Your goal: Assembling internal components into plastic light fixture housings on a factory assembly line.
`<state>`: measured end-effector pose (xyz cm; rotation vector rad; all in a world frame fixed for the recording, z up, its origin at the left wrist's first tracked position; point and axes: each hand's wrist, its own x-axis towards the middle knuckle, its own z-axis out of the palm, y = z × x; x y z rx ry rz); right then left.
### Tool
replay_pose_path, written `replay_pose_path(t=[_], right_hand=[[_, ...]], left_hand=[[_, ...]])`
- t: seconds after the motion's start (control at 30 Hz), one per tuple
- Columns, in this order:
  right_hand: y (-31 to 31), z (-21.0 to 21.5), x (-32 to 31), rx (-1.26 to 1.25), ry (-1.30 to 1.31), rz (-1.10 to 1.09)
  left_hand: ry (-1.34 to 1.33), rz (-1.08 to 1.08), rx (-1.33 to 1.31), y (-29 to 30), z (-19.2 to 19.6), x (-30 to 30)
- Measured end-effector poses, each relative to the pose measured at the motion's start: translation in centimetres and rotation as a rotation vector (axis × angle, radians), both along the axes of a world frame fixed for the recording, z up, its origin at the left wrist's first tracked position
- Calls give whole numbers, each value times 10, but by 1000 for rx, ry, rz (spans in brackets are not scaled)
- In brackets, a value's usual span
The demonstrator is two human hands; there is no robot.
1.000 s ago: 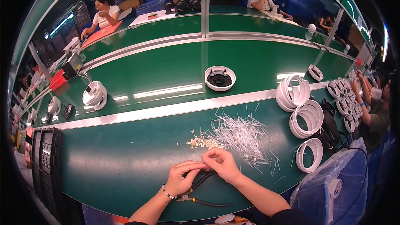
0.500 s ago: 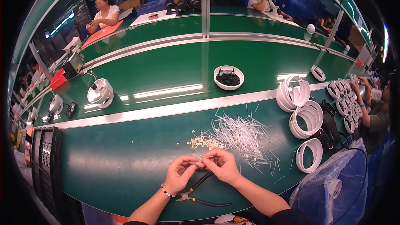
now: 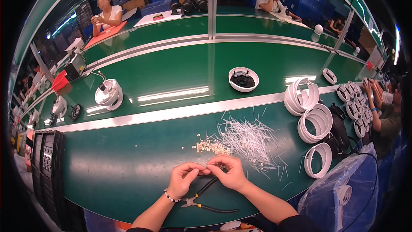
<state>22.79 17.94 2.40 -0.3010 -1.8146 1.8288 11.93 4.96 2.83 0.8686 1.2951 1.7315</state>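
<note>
Pliers (image 3: 207, 208) just below meeting fingers (image 3: 217, 161) of left hand (image 3: 180, 180) and right hand (image 3: 232, 174)

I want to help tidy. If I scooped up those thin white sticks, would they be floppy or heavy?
The thin white sticks are probably light, because each is so slim. They may be fairly stiff, since most lie straight instead of curling. Some would likely slip away, as they look loose and criss-crossed, with strays around the pile.
</note>
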Motion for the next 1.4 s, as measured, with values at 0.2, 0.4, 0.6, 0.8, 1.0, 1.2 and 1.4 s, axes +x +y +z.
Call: replay_pose_path(t=[0.2, 0.4, 0.6, 0.8, 1.0, 1.2, 1.4], right_hand=[[0, -1, -1, 71, 16, -23], [-2, -1, -2, 36, 45, -6], [0, -4, 0, -224, 29, 125], [1, 2, 1, -332, -44, 200], [0, -1, -1, -269, -26, 158], [0, 3, 0, -305, -44, 197], [-1, 7, 2, -359, -76, 290]], left_hand=[[-91, 4, -31, 0, -3, -2], [-258, -29, 14, 1, 2, 0], [-347, -43, 111, 2, 1, 1], [-108, 18, 34, 1, -3, 2], [123, 131, -63, 3, 6, 8], [382, 216, -31, 5, 13, 10], [474, 243, 35, 3, 5, 8]])
